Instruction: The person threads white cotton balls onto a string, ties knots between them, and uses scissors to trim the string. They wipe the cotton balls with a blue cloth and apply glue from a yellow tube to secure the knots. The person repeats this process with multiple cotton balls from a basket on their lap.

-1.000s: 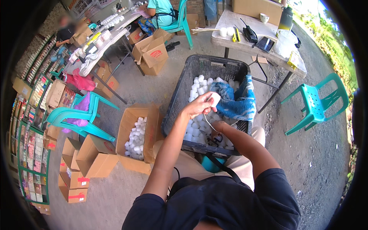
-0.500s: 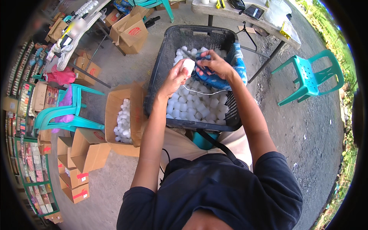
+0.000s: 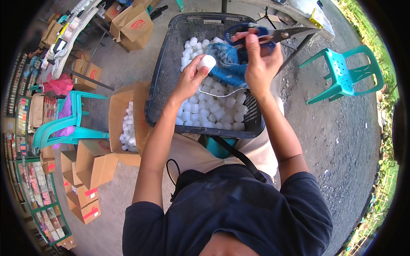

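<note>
My left hand [image 3: 191,81] is closed round a white, rounded cylinder [image 3: 207,63] above the basket. Raised at the basket's right side, my right hand [image 3: 263,64] grips a pair of scissors [image 3: 273,36] by its dark blue handles. The blades point right, away from the cylinder. Below my hands is a large black plastic basket [image 3: 154,85] with many similar white pieces [image 3: 213,112] in it. A blue patterned cloth [image 3: 228,64] lies over the pieces on the right side. A thin white cord [image 3: 223,95] curves across the pieces between my two forearms.
Left of the basket stands an open cardboard box [image 3: 117,115] holding more white pieces. Teal plastic chairs [image 3: 68,123] stand farther left, and another teal chair [image 3: 341,77] is at the right. Tables [image 3: 76,40] run along the back, with shelves [image 3: 40,192] at far left.
My right hand has moved up and right, away from my left hand, bringing the scissors into plain sight. My left hand still holds the white cylinder. The view has shifted slightly.
</note>
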